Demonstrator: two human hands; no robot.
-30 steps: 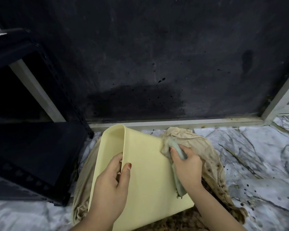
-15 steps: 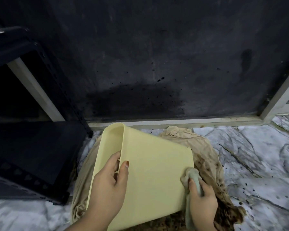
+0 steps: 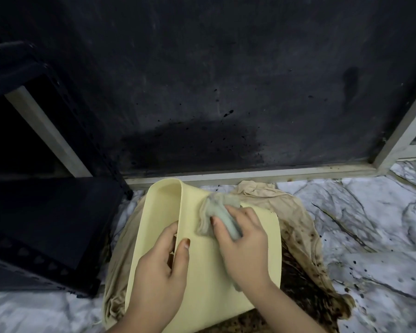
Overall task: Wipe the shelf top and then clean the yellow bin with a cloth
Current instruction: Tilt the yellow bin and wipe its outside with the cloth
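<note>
On marble floor (image 3: 346, 224), right hand (image 3: 244, 241) presses cloth (image 3: 216, 212) against yellow bin (image 3: 214, 284).

A white marble-patterned floor with grey veins (image 3: 360, 227) carries everything. A crumpled beige cloth with dark brown stains (image 3: 298, 236) lies spread on it, just beside a black metal shelf unit (image 3: 46, 224) standing at the left. Dark specks dot the floor's right part.
</note>
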